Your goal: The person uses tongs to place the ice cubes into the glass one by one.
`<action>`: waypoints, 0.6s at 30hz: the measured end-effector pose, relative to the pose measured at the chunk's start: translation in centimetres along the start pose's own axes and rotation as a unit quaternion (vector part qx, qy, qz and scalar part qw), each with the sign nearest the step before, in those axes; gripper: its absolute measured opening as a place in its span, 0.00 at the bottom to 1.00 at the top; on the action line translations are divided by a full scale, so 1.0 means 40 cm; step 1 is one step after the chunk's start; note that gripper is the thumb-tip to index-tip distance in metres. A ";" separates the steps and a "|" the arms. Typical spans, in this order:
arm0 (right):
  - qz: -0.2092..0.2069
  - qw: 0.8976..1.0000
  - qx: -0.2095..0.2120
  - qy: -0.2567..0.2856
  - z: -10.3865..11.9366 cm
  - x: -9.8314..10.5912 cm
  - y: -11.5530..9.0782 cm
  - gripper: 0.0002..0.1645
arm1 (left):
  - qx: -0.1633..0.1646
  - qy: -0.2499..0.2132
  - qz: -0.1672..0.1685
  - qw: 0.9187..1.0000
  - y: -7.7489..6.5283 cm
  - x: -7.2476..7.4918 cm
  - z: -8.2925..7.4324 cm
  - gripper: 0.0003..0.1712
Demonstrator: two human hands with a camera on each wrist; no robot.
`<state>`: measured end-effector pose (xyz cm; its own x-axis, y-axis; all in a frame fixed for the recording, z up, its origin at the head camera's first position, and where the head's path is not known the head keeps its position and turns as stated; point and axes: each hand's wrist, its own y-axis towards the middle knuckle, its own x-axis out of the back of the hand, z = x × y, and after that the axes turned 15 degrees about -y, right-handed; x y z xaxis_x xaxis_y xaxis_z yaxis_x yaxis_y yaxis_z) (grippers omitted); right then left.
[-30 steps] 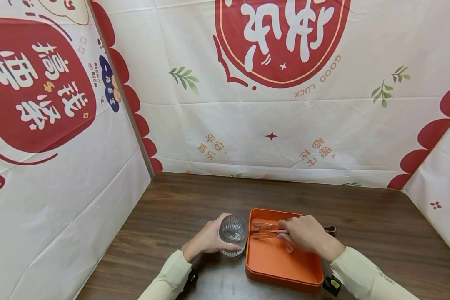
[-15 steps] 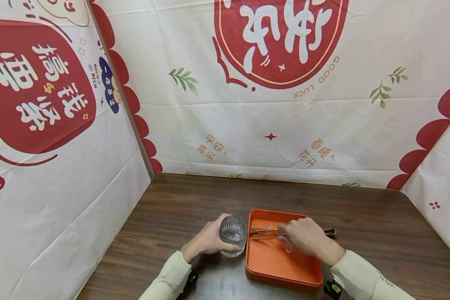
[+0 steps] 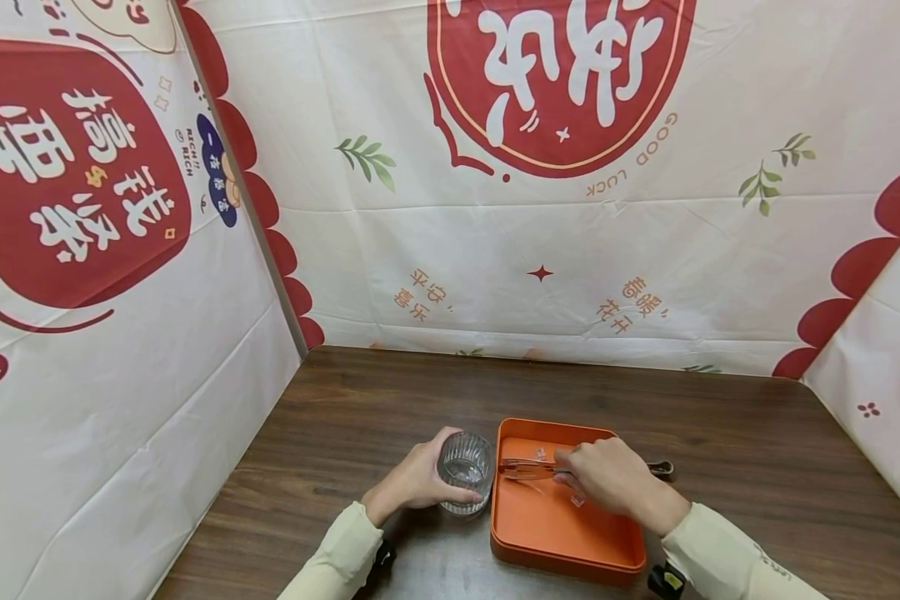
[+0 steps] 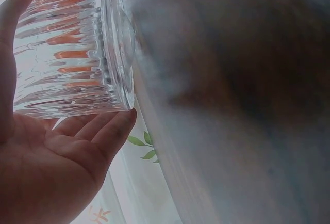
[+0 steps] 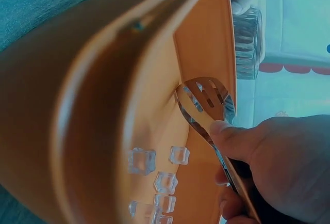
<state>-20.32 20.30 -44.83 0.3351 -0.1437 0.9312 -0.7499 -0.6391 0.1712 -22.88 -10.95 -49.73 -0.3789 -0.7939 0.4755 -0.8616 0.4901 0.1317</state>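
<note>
Nearest, two cream sleeves (image 3: 337,546) reach in over the tabletop (image 3: 367,396), one from the left and one from the right, with a black device (image 3: 666,580) at the right wrist. The left hand (image 3: 417,478) has its grip set wide around a clear ribbed glass (image 3: 467,472), thumb on the near side and fingers on the far side. The glass stands upright on the tabletop, just beside the left wall of a square orange tray (image 3: 558,537).

Over the right part of the tray is the right hand (image 3: 609,477), its grip narrow and holding a pair of metal tongs (image 5: 198,115), thumb along the upper arm. The tongs point left, their slotted ends inside the tray near its left wall and slightly apart; whether anything is between them I cannot tell. The handle end sticks out past the right of the hand. Several clear cubes (image 5: 166,182) lie on the tray floor, some close together; from the head view the hand hides most of them.

Farther off, the bare wood runs to a white cloth (image 3: 480,242) printed with leaves, orange writing and a big red circle.
</note>
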 end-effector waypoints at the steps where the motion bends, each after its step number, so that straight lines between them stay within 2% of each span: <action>1: -0.001 1.000 0.001 0.000 0.000 0.000 0.000 0.17 | -0.001 0.001 0.000 1.000 0.000 0.000 0.000 0.50; 18: -0.023 1.000 0.000 -0.004 0.003 -0.004 -0.007 0.19 | -0.002 0.006 0.000 1.000 0.000 0.000 0.000 0.50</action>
<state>-20.08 20.40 -45.08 0.3730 -0.1207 0.9199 -0.7339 -0.6450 0.2130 -22.88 -10.98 -49.74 -0.3738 -0.7897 0.4864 -0.8609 0.4906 0.1349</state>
